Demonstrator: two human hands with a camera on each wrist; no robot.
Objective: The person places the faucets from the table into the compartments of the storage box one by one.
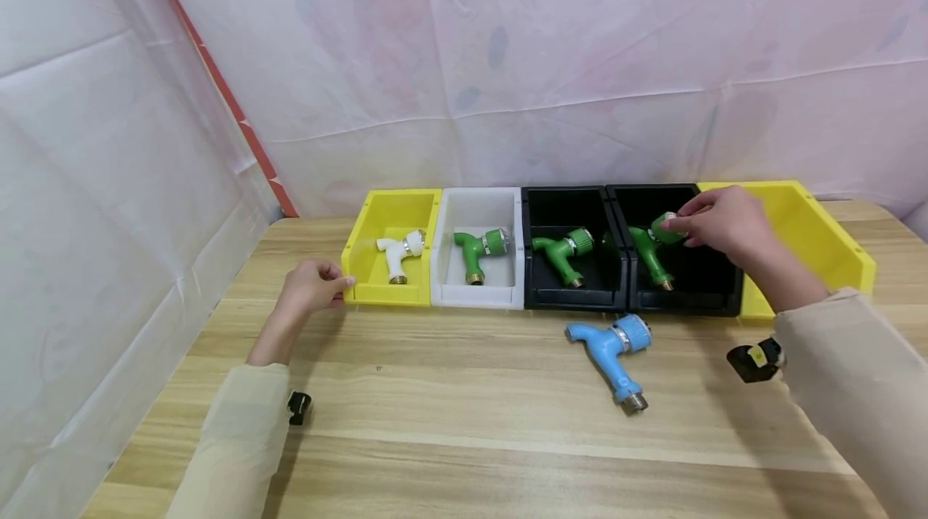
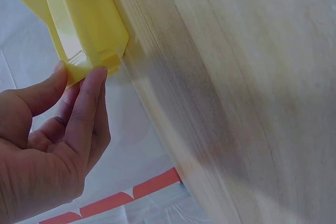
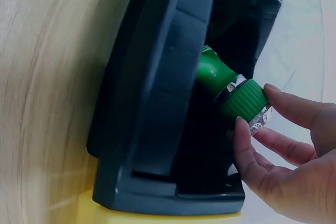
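Observation:
My right hand (image 1: 725,221) pinches the ribbed knob of a green faucet (image 3: 244,99) between thumb and fingers, inside the right-hand black bin (image 1: 706,301). Its spout and threaded end lie over the bin's left part. At the far left, my left hand (image 2: 58,135) grips the front corner of a yellow bin (image 2: 94,19) with thumb and fingertips. That bin holds a white faucet (image 1: 397,253). Another green faucet (image 1: 474,253) lies in the white bin (image 1: 476,297), and one more green faucet (image 1: 565,253) in the left-hand black bin (image 1: 573,299).
A blue faucet (image 1: 609,350) lies on the wooden table (image 1: 449,414) in front of the black bins. At the right end of the row stands a second yellow bin (image 1: 812,237), partly behind my right forearm. Pale cloth (image 1: 565,60) hangs behind the bins.

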